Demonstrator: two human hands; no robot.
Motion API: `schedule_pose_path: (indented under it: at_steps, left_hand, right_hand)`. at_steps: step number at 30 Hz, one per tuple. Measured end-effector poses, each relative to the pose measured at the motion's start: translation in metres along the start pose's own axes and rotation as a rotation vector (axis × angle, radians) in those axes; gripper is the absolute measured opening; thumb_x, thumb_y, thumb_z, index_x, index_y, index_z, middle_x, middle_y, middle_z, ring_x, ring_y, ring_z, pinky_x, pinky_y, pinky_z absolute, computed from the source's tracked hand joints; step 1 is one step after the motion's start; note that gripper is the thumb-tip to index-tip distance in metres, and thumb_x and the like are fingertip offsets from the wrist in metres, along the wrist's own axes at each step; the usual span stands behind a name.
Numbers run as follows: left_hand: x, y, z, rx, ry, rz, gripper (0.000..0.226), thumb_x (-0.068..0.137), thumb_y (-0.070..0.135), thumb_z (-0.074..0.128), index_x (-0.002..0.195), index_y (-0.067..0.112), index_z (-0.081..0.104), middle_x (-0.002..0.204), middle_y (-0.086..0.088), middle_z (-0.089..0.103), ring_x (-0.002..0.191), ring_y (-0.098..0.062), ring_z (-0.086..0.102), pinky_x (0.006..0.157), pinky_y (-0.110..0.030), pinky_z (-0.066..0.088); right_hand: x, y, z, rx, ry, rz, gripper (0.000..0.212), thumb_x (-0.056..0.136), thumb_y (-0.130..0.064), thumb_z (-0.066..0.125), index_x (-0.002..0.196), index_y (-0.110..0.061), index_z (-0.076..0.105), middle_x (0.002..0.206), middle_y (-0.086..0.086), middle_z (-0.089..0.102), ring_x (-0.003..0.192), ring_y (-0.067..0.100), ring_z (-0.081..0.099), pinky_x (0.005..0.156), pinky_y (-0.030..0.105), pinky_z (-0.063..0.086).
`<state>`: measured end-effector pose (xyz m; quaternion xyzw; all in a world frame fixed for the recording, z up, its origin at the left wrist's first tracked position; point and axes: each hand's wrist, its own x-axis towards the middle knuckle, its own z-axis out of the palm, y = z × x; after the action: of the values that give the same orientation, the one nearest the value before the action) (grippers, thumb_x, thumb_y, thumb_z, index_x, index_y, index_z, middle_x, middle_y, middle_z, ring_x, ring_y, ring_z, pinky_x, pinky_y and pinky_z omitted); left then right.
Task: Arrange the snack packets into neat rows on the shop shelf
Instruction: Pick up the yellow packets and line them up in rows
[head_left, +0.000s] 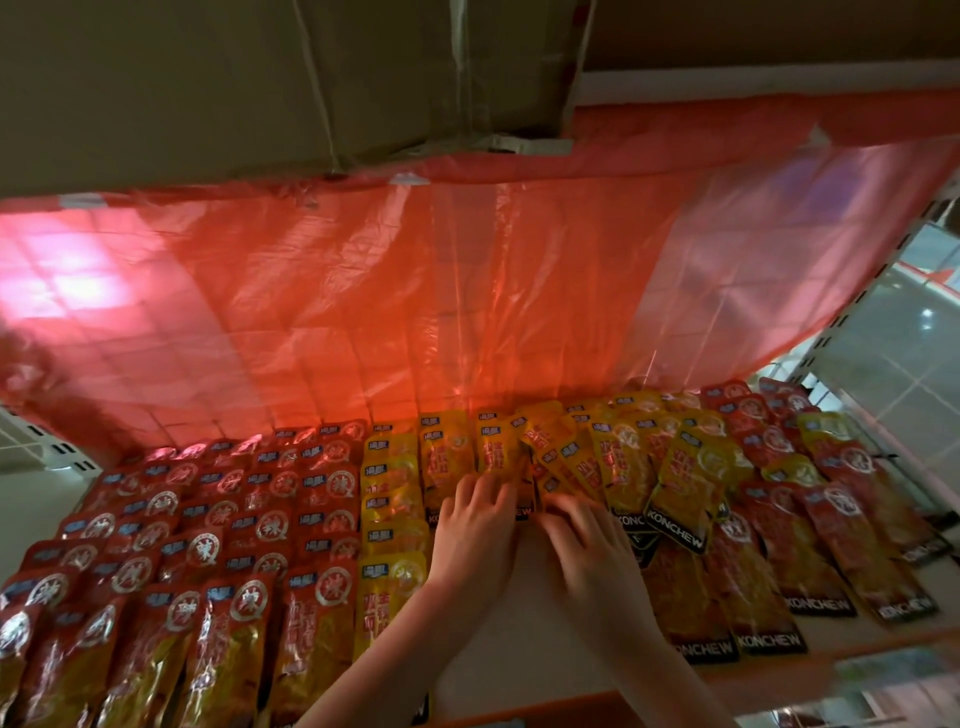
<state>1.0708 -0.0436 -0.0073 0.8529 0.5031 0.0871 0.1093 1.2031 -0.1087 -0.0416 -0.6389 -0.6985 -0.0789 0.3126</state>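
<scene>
The pale shop shelf (524, 660) shows one bare strip, running from its front edge up between the two forearms to the hands, and that strip is the only open way in. On its left stand tight overlapping rows of shiny red foil snack packets (218, 530) and a column of yellow foil snack packets (390, 525), while on its right loose, tilted yellow and red packets (680, 483) crowd in. A translucent red plastic sheet (415, 291) hangs close behind the packets, and a brown cardboard box (260, 78) closes the space overhead.
</scene>
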Motion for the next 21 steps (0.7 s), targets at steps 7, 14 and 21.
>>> schedule_pose_path:
  at_steps: [7, 14, 21]
  left_hand:
    - [0.005, -0.003, 0.012, 0.041, 0.07, 0.005, 0.047, 0.077, 0.026, 0.067, 0.122, 0.019, 0.055, 0.119, -0.002, 0.057, 0.106, -0.028, 0.057, 0.08, -0.04, 0.051]
    - [0.004, 0.002, 0.01, 0.078, 0.015, -0.002, 0.049, 0.094, 0.028, 0.045, 0.141, 0.02, 0.034, 0.145, -0.001, 0.033, 0.131, -0.025, 0.033, 0.104, -0.037, 0.033]
    - [0.003, 0.003, 0.008, 0.053, 0.034, -0.011, 0.047, 0.095, 0.029, 0.04, 0.14, 0.023, 0.032, 0.145, 0.005, 0.032, 0.132, -0.02, 0.029, 0.106, -0.033, 0.028]
  right_hand:
    - [0.001, -0.001, -0.005, 0.046, 0.051, 0.017, 0.031, 0.086, -0.017, 0.045, 0.107, -0.011, 0.066, 0.116, 0.004, 0.059, 0.109, 0.022, 0.053, 0.091, 0.038, 0.046]
    - [0.0, 0.007, -0.007, -0.172, 0.029, 0.402, 0.052, 0.079, -0.011, 0.066, 0.128, -0.003, 0.052, 0.137, 0.019, 0.045, 0.126, 0.036, 0.043, 0.099, 0.048, 0.044]
    - [0.001, 0.013, -0.015, -0.204, -0.009, 0.364, 0.051, 0.075, -0.023, 0.076, 0.12, -0.006, 0.059, 0.124, 0.016, 0.057, 0.113, 0.034, 0.055, 0.09, 0.044, 0.048]
